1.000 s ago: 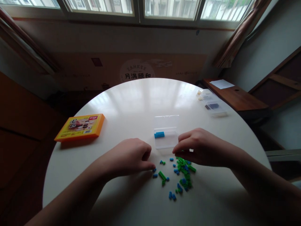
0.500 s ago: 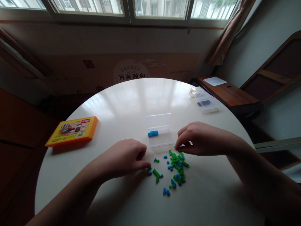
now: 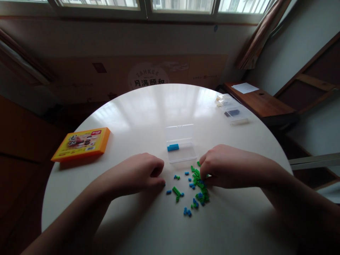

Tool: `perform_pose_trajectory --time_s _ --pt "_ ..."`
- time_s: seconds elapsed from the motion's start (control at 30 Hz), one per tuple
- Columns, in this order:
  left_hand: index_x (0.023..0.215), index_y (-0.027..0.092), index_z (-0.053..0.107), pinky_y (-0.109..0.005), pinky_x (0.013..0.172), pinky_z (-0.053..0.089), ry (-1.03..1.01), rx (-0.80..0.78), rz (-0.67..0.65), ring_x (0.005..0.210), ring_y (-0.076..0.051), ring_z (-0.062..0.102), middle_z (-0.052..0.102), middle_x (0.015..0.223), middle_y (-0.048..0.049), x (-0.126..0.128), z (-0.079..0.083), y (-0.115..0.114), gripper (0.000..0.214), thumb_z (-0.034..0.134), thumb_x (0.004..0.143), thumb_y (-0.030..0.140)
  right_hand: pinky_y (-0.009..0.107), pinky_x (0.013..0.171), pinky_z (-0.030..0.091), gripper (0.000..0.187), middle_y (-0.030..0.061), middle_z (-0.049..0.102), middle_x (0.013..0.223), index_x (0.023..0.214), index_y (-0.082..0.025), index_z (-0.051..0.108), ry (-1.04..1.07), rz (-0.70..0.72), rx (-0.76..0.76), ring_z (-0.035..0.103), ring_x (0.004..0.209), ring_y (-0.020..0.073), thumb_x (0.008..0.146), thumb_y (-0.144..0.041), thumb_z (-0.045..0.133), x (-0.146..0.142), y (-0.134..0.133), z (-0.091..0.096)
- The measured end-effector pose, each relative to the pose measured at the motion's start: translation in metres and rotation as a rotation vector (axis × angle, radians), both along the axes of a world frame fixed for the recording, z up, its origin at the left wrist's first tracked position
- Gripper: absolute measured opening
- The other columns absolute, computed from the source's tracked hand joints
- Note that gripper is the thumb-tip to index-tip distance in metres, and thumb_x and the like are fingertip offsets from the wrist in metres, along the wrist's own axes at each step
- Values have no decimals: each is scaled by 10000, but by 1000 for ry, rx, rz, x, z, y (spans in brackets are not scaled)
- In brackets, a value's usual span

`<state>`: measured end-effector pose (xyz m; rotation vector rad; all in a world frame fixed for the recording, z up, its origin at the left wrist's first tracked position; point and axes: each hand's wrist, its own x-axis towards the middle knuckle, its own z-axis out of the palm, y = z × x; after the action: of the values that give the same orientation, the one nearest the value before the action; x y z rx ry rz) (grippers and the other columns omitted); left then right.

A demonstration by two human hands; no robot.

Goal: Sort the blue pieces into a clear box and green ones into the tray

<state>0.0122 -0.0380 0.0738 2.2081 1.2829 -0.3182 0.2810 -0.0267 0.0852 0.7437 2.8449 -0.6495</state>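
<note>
Small blue and green toy building bricks lie scattered on the white round table, most of them in a green pile [image 3: 203,189]. My left hand [image 3: 143,171] is left of them, fingers curled. A tiny blue brick [image 3: 164,184] shows at its thumb tip, and a second blue brick [image 3: 169,192] lies just beyond. My right hand [image 3: 221,166] reaches into the pile's upper right side with fingers pinched together; whatever lies between the fingertips is hidden. Behind the bricks, a clear plastic box [image 3: 183,157] stands with its lid raised, holding a blue block of bricks [image 3: 173,147] at its left side.
A yellow and orange box [image 3: 82,143] lies at the table's left. Clear plastic cases [image 3: 236,115] with dark and pale contents rest near the far right edge. Beyond the table are a wooden desk [image 3: 265,101] with paper [image 3: 245,88], and a large carton [image 3: 111,78] below the window.
My right hand has moved down over the green pile. My left hand has slid slightly left, with the tiny blue brick at its thumb shifting along. The view has tilted slightly down.
</note>
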Motion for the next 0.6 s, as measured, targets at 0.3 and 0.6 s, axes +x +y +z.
perform_pose_trajectory --time_s 0.3,0.6 --pt "667 217 530 -273 521 315 -11 -13 -16 606 -138 487 599 702 19 -2 -3 2 265 590 796 441 242 598 333 104 -25 680 765 754 -245 703 3 0 44 551 665 120 792 -223 609 1 0 -5" --pt "672 212 537 -281 522 311 -21 -19 -10 612 -141 487 597 711 10 -3 -2 1 271 581 797 448 255 586 333 136 -10 678 746 726 -233 698 9 -8 76 551 645 128 812 -219 593 0 -2 -4"
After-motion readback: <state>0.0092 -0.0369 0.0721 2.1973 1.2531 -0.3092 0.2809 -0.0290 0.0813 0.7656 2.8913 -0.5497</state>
